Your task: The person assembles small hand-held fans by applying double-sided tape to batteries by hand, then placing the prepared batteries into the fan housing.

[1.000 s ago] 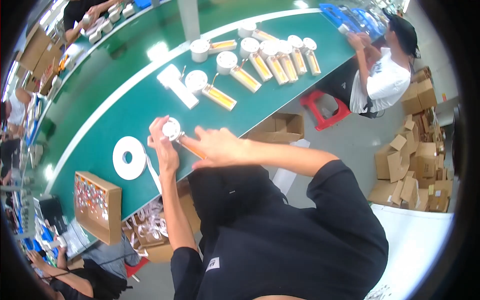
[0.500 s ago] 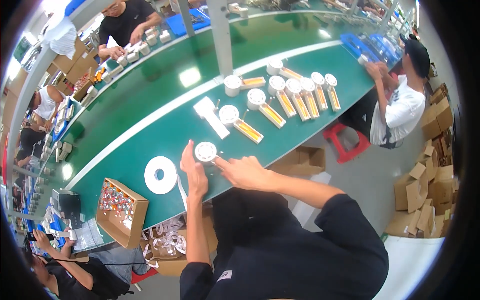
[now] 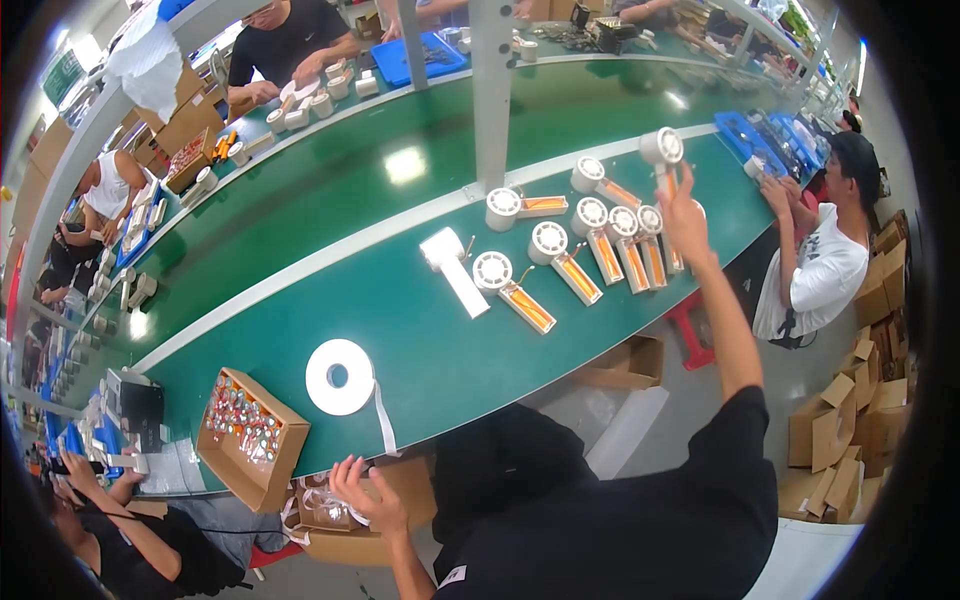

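Observation:
My right hand (image 3: 685, 222) is raised over the far right of the green table, its fingers closed round the handle of a white handheld fan (image 3: 661, 147). The round head points up, and some orange shows at the handle. Just below and left of that hand lie several similar fans (image 3: 590, 214), their handles open with orange strips inside. Another white fan (image 3: 442, 250) lies with its plain side up. My left hand (image 3: 370, 497) hangs by the table's front edge, fingers spread and holding nothing, near the loose tail of a white tape roll (image 3: 340, 377).
A cardboard box of small round metal parts (image 3: 240, 425) sits at the table's left front. Beyond the green table (image 3: 420, 345) runs a green belt (image 3: 330, 210), with a metal post (image 3: 491, 100) between. Co-workers sit at left, far side and right. A blue tray (image 3: 745, 135) stands far right.
My right hand has swung to the far right and holds a fan there. The fan between my hands has left that spot. My left hand has dropped back to the front edge. The view has shifted.

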`<act>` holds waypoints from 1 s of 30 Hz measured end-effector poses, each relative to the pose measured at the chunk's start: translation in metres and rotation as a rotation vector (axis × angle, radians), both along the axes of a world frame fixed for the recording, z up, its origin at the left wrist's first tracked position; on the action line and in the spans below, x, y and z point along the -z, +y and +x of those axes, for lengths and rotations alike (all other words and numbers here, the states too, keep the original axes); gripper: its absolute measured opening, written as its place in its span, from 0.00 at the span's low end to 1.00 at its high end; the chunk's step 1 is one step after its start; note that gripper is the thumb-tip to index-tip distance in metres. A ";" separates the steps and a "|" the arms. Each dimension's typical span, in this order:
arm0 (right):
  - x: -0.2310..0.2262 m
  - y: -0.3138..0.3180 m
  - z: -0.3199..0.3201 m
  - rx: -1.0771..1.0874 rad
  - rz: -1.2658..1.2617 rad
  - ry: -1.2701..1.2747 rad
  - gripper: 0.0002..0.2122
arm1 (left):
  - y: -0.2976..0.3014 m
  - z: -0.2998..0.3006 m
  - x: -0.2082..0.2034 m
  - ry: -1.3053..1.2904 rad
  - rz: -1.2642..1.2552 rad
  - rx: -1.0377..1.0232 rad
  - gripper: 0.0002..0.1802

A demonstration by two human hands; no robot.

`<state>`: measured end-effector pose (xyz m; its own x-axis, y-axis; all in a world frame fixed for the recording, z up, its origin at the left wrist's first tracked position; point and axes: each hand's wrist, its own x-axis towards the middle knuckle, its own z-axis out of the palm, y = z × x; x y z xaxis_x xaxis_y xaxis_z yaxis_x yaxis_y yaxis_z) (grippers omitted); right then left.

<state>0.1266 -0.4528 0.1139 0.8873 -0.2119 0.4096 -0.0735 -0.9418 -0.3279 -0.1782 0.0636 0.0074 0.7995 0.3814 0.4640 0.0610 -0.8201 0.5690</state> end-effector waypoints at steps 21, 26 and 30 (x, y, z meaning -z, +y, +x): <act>0.065 -0.167 0.138 0.305 -0.320 0.208 0.26 | 0.159 0.008 -0.086 0.084 0.208 -0.438 0.09; 0.040 -0.112 0.078 0.105 -0.190 -0.164 0.22 | 0.231 0.038 -0.066 0.556 0.031 -0.397 0.18; 0.023 -0.046 0.014 -0.009 0.014 -0.247 0.20 | 0.218 0.072 -0.067 0.477 0.027 -0.425 0.18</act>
<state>0.1404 -0.4990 0.0905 0.7622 -0.2115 0.6118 0.0188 -0.9375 -0.3475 -0.1062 0.2820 0.0749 0.7018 0.7040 0.1085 0.6255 -0.6820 0.3790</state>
